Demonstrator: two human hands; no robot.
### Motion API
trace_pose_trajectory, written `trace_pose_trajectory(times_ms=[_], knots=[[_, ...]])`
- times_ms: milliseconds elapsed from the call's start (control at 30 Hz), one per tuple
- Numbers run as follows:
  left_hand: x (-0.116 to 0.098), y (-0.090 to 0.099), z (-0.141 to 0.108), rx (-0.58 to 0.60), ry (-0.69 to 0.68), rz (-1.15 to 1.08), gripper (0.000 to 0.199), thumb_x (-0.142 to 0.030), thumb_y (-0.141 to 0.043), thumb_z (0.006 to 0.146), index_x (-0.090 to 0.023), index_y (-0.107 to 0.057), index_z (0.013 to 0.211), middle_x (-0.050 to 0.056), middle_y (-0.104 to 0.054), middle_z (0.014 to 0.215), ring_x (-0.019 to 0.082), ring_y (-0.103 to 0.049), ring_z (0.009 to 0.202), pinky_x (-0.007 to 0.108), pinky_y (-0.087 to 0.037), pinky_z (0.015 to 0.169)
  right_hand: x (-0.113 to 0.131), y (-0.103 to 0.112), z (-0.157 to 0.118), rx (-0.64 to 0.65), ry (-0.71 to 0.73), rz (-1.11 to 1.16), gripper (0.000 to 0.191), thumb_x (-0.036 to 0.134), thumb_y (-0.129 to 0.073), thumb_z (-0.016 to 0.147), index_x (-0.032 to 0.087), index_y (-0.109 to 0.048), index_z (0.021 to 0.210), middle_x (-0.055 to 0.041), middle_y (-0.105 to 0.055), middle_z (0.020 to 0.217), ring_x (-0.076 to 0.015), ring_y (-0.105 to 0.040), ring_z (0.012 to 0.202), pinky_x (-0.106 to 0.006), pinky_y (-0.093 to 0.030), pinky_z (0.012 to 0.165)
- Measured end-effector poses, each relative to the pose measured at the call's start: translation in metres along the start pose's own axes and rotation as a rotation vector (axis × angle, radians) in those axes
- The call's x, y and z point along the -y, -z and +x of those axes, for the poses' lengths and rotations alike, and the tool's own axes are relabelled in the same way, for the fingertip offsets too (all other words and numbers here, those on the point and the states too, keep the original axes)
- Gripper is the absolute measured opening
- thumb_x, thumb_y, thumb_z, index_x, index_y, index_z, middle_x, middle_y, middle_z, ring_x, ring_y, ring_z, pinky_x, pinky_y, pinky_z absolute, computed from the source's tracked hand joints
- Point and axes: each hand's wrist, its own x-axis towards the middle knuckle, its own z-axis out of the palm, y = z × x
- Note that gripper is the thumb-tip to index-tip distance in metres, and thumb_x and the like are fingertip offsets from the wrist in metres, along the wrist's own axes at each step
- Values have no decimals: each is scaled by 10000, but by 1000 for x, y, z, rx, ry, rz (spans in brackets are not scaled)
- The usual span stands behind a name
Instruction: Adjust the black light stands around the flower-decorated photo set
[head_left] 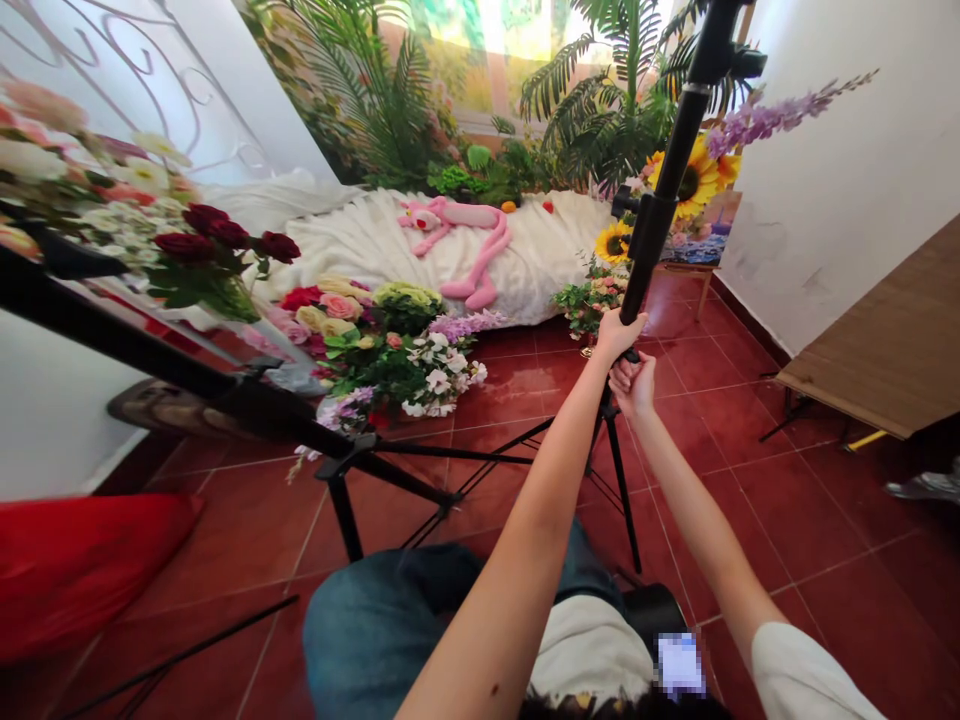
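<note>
A black telescoping stand [651,240] rises at the right of centre, its legs spread on the red tiled floor. Wrapped round its pole is my left hand [619,336], fingers closed. Just below it, my right hand [634,382] is closed at a black knob on the same pole. The two hands are almost touching. The stand's upper sections tilt to the upper right and leave the view at the top. A second black stand [255,395] crosses the left side, with neither hand on it.
Flower arrangements [405,350] stand on the floor ahead. Behind them a pink plush toy [469,220] lies on white cloth [345,240]. A brown board [885,330] is at the right, red fabric [82,560] at the left. Stand legs spread near my knees.
</note>
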Motion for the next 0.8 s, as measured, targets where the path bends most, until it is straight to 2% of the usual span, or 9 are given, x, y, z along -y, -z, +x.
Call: trace_pose_trajectory(times_ms=[133, 200, 267, 333, 433, 500, 533, 667, 800], knots=[[2, 1, 1, 11, -5, -9, 301, -359, -704, 755, -186, -527, 582, -44, -467, 522, 108, -509, 535, 248, -379, 567, 0, -9, -4, 29, 17, 294, 478, 435, -396, 937, 236, -176, 562, 86, -150, 410, -72, -91, 357, -182, -159, 320], [2, 1, 1, 10, -9, -15, 309, -376, -720, 742, -184, -534, 588, -44, -477, 529, 106, -514, 543, 242, -380, 565, 2, -4, -7, 86, -26, 294, 494, 443, -456, 925, 233, -178, 575, 88, -181, 417, -66, -125, 350, -179, -176, 320], [1, 2, 0, 16, -7, -25, 321, -386, -735, 730, -182, -535, 584, -42, -490, 533, 105, -516, 547, 241, -380, 567, 5, 7, -9, 96, -74, 162, 530, 506, -522, 902, 235, -198, 581, 94, -210, 426, -61, -148, 349, -188, -165, 319], [0, 3, -1, 25, -1, -33, 333, -394, -745, 724, -181, -534, 578, -38, -501, 535, 103, -509, 545, 243, -378, 569, 9, 21, -10, 8, -31, -80, 552, 576, -595, 850, 240, -246, 586, 100, -236, 440, -59, -167, 364, -199, -151, 336], [-3, 4, -3, 40, -1, -37, 339, -407, -757, 716, -179, -546, 580, -35, -516, 540, 96, -482, 538, 243, -362, 559, 21, 38, -12, -158, 269, -557, 522, 581, -691, 754, 234, -332, 601, 86, -328, 498, -70, -281, 448, -209, -251, 432], [-4, 5, -5, 50, -11, -46, 340, -409, -763, 710, -178, -549, 581, -39, -514, 538, 91, -465, 535, 238, -348, 550, 33, 40, -13, -192, 437, -917, 470, 528, -699, 740, 224, -363, 615, 66, -410, 547, -88, -375, 528, -225, -324, 532], [-4, 6, -5, 51, -15, -52, 340, -403, -763, 709, -177, -545, 578, -42, -510, 534, 89, -459, 533, 237, -343, 547, 40, 38, -13, -199, 468, -1098, 437, 500, -690, 747, 220, -379, 623, 55, -453, 566, -100, -419, 561, -234, -341, 570], [-4, 8, -6, 55, -30, -76, 303, -343, -747, 720, -175, -540, 576, -45, -512, 534, 88, -461, 533, 240, -349, 557, 66, 14, -12, -163, 324, -1708, 306, 462, -604, 825, 202, -539, 678, -29, -663, 712, -184, -622, 718, -266, -391, 646], [-3, 10, -6, 91, -44, -92, 282, -321, -726, 740, -171, -548, 581, -39, -521, 548, 92, -476, 545, 244, -364, 573, 82, -12, -9, -73, 124, -2027, 489, 572, -466, 935, 153, -717, 901, -159, -752, 950, -282, -715, 937, -313, -481, 758]])
